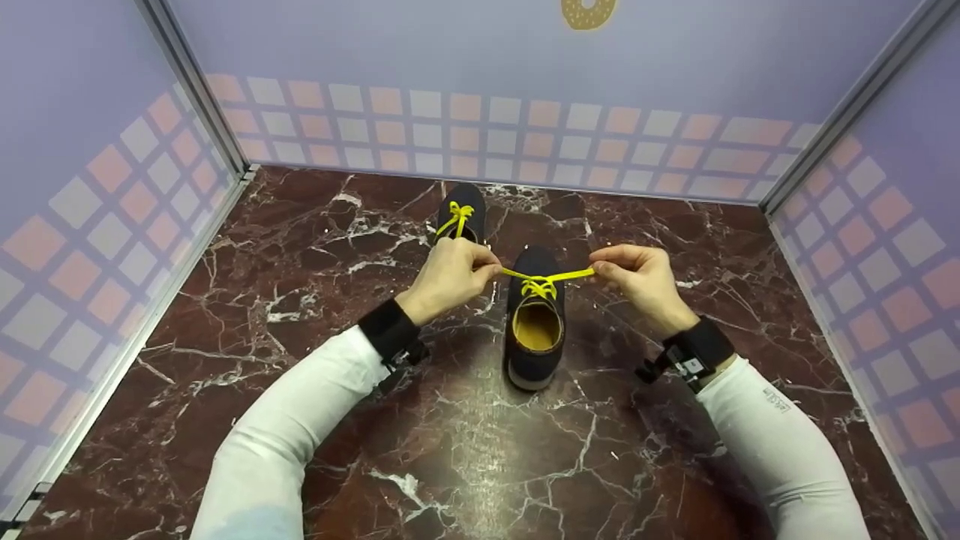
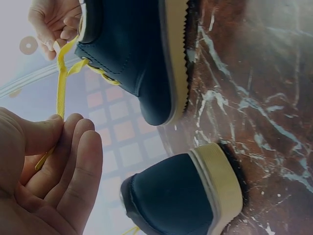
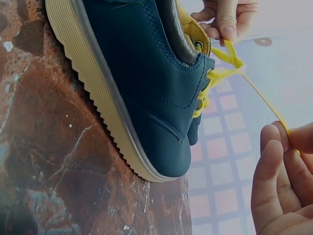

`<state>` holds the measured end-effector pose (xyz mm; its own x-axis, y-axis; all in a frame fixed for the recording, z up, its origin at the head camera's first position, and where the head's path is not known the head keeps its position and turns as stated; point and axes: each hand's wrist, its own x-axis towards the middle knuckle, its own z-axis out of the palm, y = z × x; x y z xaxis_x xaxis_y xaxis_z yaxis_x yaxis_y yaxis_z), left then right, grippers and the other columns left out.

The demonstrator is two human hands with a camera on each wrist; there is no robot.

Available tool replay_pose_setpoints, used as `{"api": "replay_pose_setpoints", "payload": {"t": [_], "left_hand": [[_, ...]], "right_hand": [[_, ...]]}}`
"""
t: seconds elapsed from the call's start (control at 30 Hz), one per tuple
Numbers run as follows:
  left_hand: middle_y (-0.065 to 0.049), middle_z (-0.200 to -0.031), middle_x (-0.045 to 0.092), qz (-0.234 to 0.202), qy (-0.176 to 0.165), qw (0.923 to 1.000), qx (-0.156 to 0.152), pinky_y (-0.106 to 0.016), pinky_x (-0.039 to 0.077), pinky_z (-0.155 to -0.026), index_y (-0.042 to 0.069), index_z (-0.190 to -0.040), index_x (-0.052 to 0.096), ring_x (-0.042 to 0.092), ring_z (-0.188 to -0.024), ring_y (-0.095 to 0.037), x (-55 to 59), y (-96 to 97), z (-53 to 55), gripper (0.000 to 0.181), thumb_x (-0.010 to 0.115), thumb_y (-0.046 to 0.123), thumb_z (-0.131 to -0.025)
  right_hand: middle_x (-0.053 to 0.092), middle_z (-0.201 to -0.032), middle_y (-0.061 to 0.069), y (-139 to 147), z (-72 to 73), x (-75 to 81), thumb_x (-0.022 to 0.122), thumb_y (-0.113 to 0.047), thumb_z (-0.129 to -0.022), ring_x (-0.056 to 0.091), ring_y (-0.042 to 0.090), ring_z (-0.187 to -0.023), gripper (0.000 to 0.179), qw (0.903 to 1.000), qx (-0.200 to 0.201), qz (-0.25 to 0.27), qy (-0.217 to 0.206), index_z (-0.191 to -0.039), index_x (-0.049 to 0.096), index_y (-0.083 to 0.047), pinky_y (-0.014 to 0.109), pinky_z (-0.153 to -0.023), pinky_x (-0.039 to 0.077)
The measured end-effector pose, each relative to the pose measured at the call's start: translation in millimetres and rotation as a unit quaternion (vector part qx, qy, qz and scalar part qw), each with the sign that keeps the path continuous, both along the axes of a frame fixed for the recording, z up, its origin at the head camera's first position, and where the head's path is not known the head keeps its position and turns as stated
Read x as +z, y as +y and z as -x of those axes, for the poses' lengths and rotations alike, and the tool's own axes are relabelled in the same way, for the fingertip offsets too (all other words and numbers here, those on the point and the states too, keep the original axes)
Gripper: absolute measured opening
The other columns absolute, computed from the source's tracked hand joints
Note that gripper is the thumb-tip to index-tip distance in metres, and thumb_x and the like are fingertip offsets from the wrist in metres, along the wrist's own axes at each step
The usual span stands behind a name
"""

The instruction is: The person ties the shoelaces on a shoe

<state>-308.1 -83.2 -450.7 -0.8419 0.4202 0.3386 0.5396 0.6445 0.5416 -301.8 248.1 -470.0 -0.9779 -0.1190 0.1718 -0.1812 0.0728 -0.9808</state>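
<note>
A dark blue shoe point(image 1: 534, 367) with a pale ridged sole stands on the marble-patterned surface, its toe pointing away from me. Its yellow shoelace point(image 1: 574, 275) stretches out to both sides above the eyelets, crossed in the middle. On the left, my left hand point(image 1: 456, 277) pinches one lace end between thumb and forefinger; a short tail of the shoelace point(image 2: 45, 159) pokes past the fingers. The other end is pinched by my right hand point(image 1: 637, 281), level with it on the right. In the right wrist view the lace runs taut to the right hand point(image 3: 283, 176).
A matching shoe point(image 1: 466, 199), its yellow lace tied in a bow, stands farther back to the left, partly behind my left hand. Patterned panels point(image 1: 510, 52) enclose the dark red marbled surface point(image 1: 450, 450) at the back and both sides.
</note>
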Motion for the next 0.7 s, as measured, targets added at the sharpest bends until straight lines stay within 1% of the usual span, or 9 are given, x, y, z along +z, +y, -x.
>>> {"api": "replay_pose_setpoints", "payload": {"t": [0.1,0.2,0.3,0.43,0.53,0.63,0.7], "left_hand": [[-0.008,-0.096,0.089,0.003,-0.008,1.0000,0.000,-0.042,0.064,-0.075,0.010,-0.105,0.091,0.078,-0.074,-0.025,-2.1,-2.0,0.0,0.013,0.079,0.015,-0.102],[-0.008,-0.097,0.089,0.006,-0.014,0.9999,-0.001,-0.043,0.065,-0.077,0.010,-0.105,0.091,0.078,-0.074,-0.025,-3.3,-2.5,0.0,0.013,0.079,0.015,-0.102],[-0.008,-0.098,0.089,0.008,-0.013,0.9999,0.001,-0.044,0.065,-0.078,0.010,-0.106,0.090,0.077,-0.075,-0.024,-4.1,-4.5,-0.4,0.014,0.079,0.016,-0.102],[-0.008,-0.097,0.089,0.009,-0.013,0.9998,0.008,-0.044,0.064,-0.075,0.009,-0.106,0.090,0.075,-0.072,-0.023,-5.5,-8.1,-1.6,0.014,0.079,0.017,-0.102],[-0.008,-0.096,0.089,0.010,-0.012,0.9998,0.011,-0.045,0.063,-0.075,0.009,-0.104,0.091,0.074,-0.071,-0.024,-7.3,-10.9,-2.3,0.013,0.080,0.016,-0.101],[-0.008,-0.095,0.089,0.014,-0.007,0.9998,0.010,-0.046,0.064,-0.077,0.009,-0.103,0.091,0.076,-0.073,-0.025,-8.7,-12.7,-2.6,0.013,0.080,0.016,-0.101],[-0.007,-0.095,0.089,0.015,-0.005,0.9998,0.009,-0.047,0.064,-0.079,0.010,-0.102,0.091,0.077,-0.074,-0.025,-9.5,-13.7,-2.7,0.013,0.080,0.016,-0.100]], "right_hand": [[0.086,-0.081,0.002,1.1,-0.7,-1.2,0.072,0.008,-0.101,0.078,0.006,-0.065,0.016,0.9999,0.003,0.012,-0.004,-0.114,0.081,0.010,0.020,-0.058,0.061],[0.086,-0.081,0.002,2.7,-1.3,-2.8,0.072,0.008,-0.101,0.079,0.008,-0.067,0.015,0.9998,0.005,0.019,-0.006,-0.112,0.083,0.006,0.021,-0.060,0.063],[0.085,-0.081,0.001,4.6,-1.8,-4.1,0.072,0.009,-0.101,0.079,0.009,-0.067,0.016,0.9997,0.007,0.022,-0.010,-0.113,0.082,0.007,0.021,-0.060,0.063],[0.085,-0.080,0.002,8.8,-2.8,-6.3,0.071,0.010,-0.101,0.079,0.009,-0.067,0.016,0.9995,0.010,0.027,-0.015,-0.114,0.081,0.010,0.022,-0.061,0.065],[0.084,-0.080,0.003,11.0,-3.9,-7.7,0.070,0.011,-0.101,0.079,0.010,-0.067,0.017,0.9989,0.012,0.038,-0.023,-0.112,0.082,0.006,0.024,-0.063,0.066],[0.084,-0.080,0.004,12.3,-5.6,-8.8,0.070,0.011,-0.101,0.079,0.011,-0.068,0.019,0.9984,0.012,0.048,-0.029,-0.110,0.084,0.001,0.026,-0.064,0.067],[0.084,-0.081,0.003,13.8,-6.1,-9.9,0.070,0.012,-0.101,0.079,0.011,-0.068,0.019,0.9983,0.010,0.050,-0.029,-0.110,0.084,0.001,0.026,-0.065,0.067]]}}
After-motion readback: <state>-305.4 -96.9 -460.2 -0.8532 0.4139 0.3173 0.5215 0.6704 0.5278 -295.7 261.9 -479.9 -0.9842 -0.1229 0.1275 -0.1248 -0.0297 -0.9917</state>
